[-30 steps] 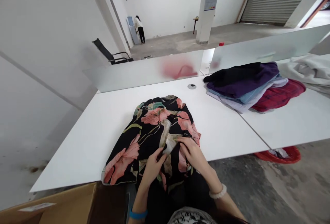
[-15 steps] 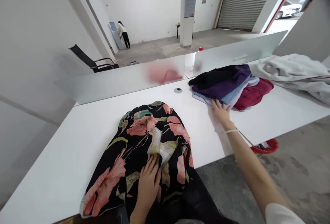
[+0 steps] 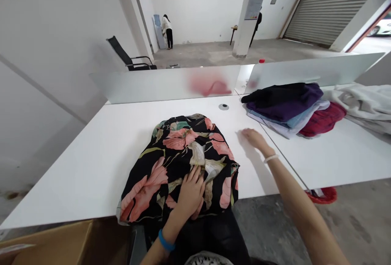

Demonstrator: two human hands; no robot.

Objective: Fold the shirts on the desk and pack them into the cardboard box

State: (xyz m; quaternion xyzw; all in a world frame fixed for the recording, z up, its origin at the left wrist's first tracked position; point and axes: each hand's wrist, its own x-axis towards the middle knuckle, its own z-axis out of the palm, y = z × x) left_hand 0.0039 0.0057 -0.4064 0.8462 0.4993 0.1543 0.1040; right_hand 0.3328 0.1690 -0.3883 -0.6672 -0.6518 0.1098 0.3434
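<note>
A black garment with large pink flowers point(image 3: 180, 139) lies spread and rumpled on the white table point(image 3: 100, 155) in front of me. My left hand point(image 3: 192, 189) rests on its lower middle, palm down, fingers stretched out over the cloth. To the right of the garment, my right hand point(image 3: 255, 139) hovers above the bare tabletop, apart from any cloth, and no object shows in it. Its fingers are blurred and partly turned away. Beyond it sits a pile of folded clothes, with black cloth point(image 3: 271, 94), purple cloth point(image 3: 284, 106) and dark red cloth point(image 3: 325, 119).
Light grey cloth point(image 3: 366, 104) lies at the far right. A frosted divider point(image 3: 152, 86) runs along the back edge. Below the table are a cardboard box point(image 3: 61, 242) on the left and a red basket point(image 3: 328, 196) on the right. A person point(image 3: 168, 31) stands by a water dispenser.
My right hand has left the edge of the clothes pile and moved left toward the flowered garment. The left hand stays on the garment. My view has turned left.
</note>
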